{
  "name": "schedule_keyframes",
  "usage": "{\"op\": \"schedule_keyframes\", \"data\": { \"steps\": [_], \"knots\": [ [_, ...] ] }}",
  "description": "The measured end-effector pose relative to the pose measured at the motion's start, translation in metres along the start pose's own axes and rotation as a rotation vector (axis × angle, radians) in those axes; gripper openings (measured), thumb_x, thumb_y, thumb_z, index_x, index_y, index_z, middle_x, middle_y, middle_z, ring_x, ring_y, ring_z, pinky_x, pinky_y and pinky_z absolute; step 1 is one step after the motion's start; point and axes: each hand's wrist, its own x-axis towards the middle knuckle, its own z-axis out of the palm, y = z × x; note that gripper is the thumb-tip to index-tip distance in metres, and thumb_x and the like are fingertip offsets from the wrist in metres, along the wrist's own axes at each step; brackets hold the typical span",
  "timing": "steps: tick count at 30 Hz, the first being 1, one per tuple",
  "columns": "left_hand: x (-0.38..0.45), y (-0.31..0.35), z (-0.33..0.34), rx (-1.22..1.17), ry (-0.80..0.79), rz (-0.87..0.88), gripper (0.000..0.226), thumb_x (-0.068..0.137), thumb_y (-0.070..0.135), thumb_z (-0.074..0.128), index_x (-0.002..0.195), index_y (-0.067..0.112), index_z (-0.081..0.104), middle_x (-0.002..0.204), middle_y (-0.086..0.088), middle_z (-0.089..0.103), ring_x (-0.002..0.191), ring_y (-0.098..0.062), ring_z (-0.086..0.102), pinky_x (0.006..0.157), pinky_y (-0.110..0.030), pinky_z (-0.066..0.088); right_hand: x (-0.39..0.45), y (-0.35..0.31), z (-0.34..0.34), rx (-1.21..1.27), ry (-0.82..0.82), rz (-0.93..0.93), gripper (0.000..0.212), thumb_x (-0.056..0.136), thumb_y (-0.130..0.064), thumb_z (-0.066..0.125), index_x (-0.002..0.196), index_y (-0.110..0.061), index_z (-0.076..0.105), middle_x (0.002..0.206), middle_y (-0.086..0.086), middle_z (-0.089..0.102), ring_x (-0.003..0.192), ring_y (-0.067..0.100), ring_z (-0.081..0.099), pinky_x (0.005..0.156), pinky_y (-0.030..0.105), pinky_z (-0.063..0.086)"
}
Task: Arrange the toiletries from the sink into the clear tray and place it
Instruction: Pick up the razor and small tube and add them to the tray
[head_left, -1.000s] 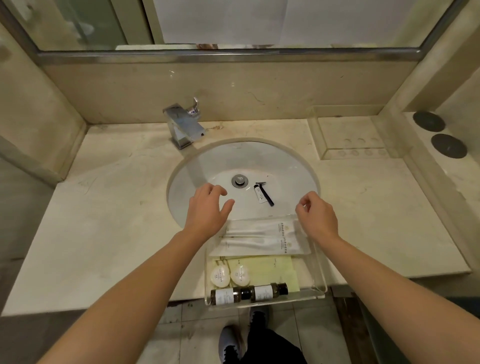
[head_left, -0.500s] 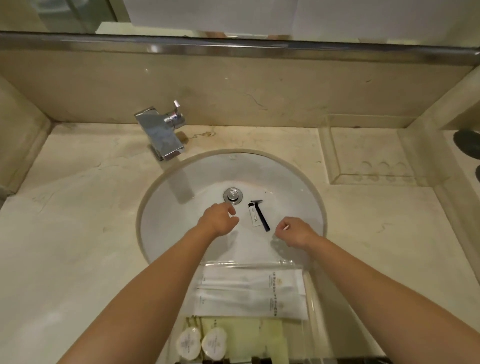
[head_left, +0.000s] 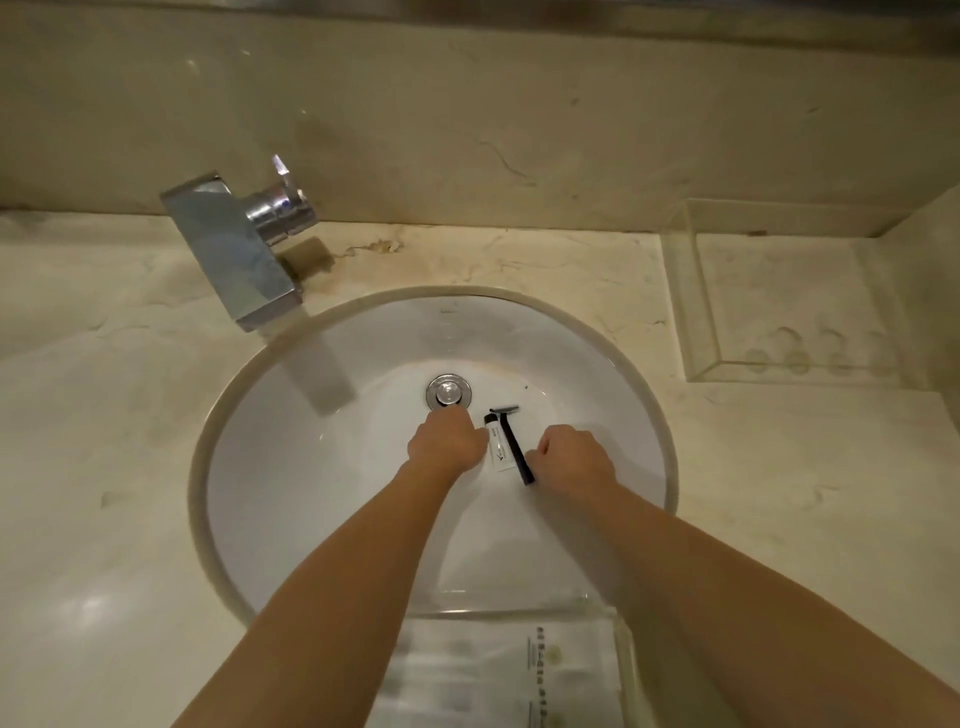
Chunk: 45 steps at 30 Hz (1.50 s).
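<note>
A small white tube (head_left: 496, 448) and a black razor (head_left: 514, 441) lie side by side in the white sink (head_left: 311, 467), just below the drain (head_left: 449, 391). My left hand (head_left: 447, 441) is at the tube's left edge with curled fingers. My right hand (head_left: 574, 457), also curled, is against the lower end of the razor handle. The fingertips are hidden, so I cannot see whether either hand holds its item. The clear tray (head_left: 626, 644) sits at the sink's near edge, holding white sachets (head_left: 493, 670).
A chrome faucet (head_left: 234, 260) overhangs the basin at the back left. A second clear box (head_left: 779, 312) stands on the marble counter (head_left: 104, 467) at the back right, by the wall.
Both hands have left the tray's far edge and reached down into the basin to the tube and razor. The view has moved in closer over the sink.
</note>
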Motion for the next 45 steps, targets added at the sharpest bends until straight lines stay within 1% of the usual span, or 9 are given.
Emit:
{"op": "schedule_keyframes", "data": {
  "steps": [4,12,17,20,24,28,34,37,45],
  "knots": [
    [0.013,0.003,0.012,0.061,-0.029,0.012,0.034,0.087,0.042,0.057,0.073,0.013,0.051,0.09,-0.009,0.059,0.088,-0.027,0.056,0.071,-0.03,0.042,0.01,-0.007,0.011,-0.11,-0.011,0.017,0.02,0.08,-0.032,0.057,0.089,-0.015,0.063,0.091,0.006,0.064,0.083,0.026,0.062,0.063,0.028,0.044],
    [0.017,0.011,0.019,0.031,-0.019,0.008,0.028,0.081,0.035,0.065,0.082,0.014,0.046,0.089,-0.004,0.054,0.097,-0.028,0.06,0.071,-0.029,0.042,0.012,-0.019,0.019,-0.237,0.018,-0.029,0.012,0.086,-0.025,0.05,0.09,-0.015,0.055,0.102,0.006,0.061,0.096,0.027,0.06,0.068,0.029,0.039],
    [0.012,0.021,0.018,-0.043,-0.067,0.017,0.031,0.077,0.027,0.064,0.064,0.015,0.039,0.081,-0.007,0.056,0.08,-0.027,0.058,0.065,-0.028,0.041,0.013,-0.019,0.016,-0.042,-0.088,0.021,0.012,0.082,-0.024,0.051,0.075,-0.013,0.051,0.088,0.009,0.06,0.08,0.028,0.058,0.06,0.028,0.041],
    [0.008,0.025,0.014,-0.151,-0.119,0.078,0.026,0.074,0.017,0.061,0.06,0.013,0.039,0.064,-0.007,0.054,0.072,-0.032,0.064,0.061,-0.031,0.047,0.009,-0.016,0.01,0.127,-0.101,0.007,0.019,0.082,-0.02,0.052,0.064,-0.016,0.047,0.078,0.01,0.067,0.072,0.029,0.066,0.065,0.032,0.055],
    [-0.004,0.026,0.004,-0.33,-0.125,0.151,0.022,0.08,0.005,0.06,0.065,0.013,0.046,0.077,-0.016,0.063,0.077,-0.037,0.072,0.072,-0.043,0.058,-0.008,-0.013,-0.001,0.396,-0.074,0.0,0.023,0.087,-0.008,0.052,0.066,-0.015,0.044,0.072,0.009,0.067,0.058,0.028,0.069,0.062,0.033,0.057],
    [-0.024,0.023,-0.013,-0.517,-0.153,0.135,0.012,0.087,0.004,0.061,0.08,0.011,0.057,0.08,-0.01,0.063,0.06,-0.021,0.066,0.05,-0.023,0.055,-0.027,-0.016,-0.018,0.53,-0.026,0.034,0.025,0.089,-0.007,0.053,0.066,-0.015,0.044,0.072,0.01,0.067,0.065,0.03,0.072,0.076,0.041,0.059],
    [-0.071,0.022,-0.045,-0.714,-0.197,0.168,0.021,0.09,-0.005,0.055,0.109,-0.001,0.062,0.085,-0.01,0.063,0.067,-0.016,0.066,0.061,-0.02,0.057,-0.07,-0.018,-0.046,0.905,-0.004,0.03,0.004,0.09,-0.004,0.053,0.094,-0.006,0.053,0.08,0.017,0.067,0.055,0.022,0.063,0.061,0.031,0.056],
    [-0.096,0.018,-0.058,-0.779,-0.189,0.196,0.022,0.088,-0.01,0.056,0.105,0.001,0.064,0.096,-0.014,0.063,0.071,-0.019,0.067,0.065,-0.02,0.06,-0.1,-0.018,-0.056,1.025,0.032,0.018,0.018,0.091,-0.001,0.051,0.107,-0.009,0.05,0.078,0.015,0.066,0.055,0.02,0.059,0.052,0.023,0.05],
    [-0.164,-0.01,-0.074,-0.815,-0.188,0.3,0.025,0.087,-0.012,0.056,0.11,-0.009,0.064,0.095,-0.015,0.061,0.072,-0.02,0.067,0.071,-0.023,0.06,-0.18,-0.01,-0.061,1.086,0.016,-0.159,0.045,0.092,0.006,0.041,0.124,-0.025,0.049,0.084,0.015,0.058,0.054,0.019,0.058,0.052,0.026,0.048]
  ]
}}
